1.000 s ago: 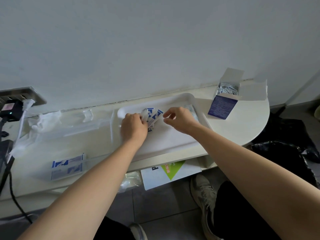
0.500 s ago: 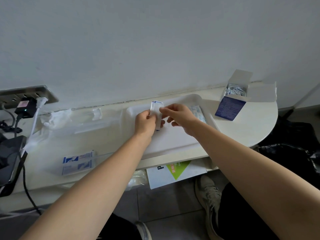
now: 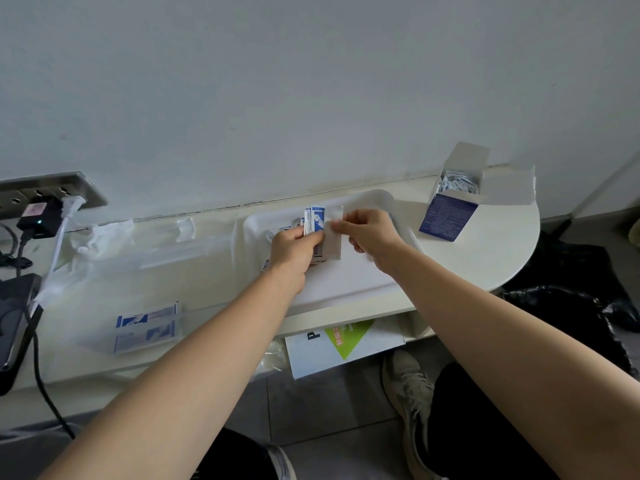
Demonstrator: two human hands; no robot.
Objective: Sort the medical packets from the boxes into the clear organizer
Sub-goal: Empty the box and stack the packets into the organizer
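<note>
Medical packets turn up in three spots along the white desk [image 3: 491, 258]. Far left, a black adapter [image 3: 36, 216] sits plugged into a wall socket strip [image 3: 79, 188], its cable hanging down. Next comes the clear organizer [image 3: 156, 258], lying flat on the desk with two blue-and-white packets [image 3: 145, 327] in its near compartment and some crumpled clear wrap [image 3: 100, 237] behind it. To its right lies a white tray [image 3: 346, 285], and both hands are over it. The left hand [image 3: 294, 247] has its fingers curled tight round a stack of packets [image 3: 316, 220], held upright with the blue print facing the person. The right hand [image 3: 372, 233] pinches a single white packet [image 3: 334, 237] between thumb and forefinger, right against the stack. Whether more packets lie on the tray under the hands I cannot tell. Further right, near the desk's rounded end, stands an open blue box [image 3: 446, 216], flaps up, with small packets [image 3: 457, 183] crammed inside. Below the desk edge a white booklet with a green patch [image 3: 343, 344] pokes out, and a grey shoe [image 3: 408, 386] rests on the floor.
</note>
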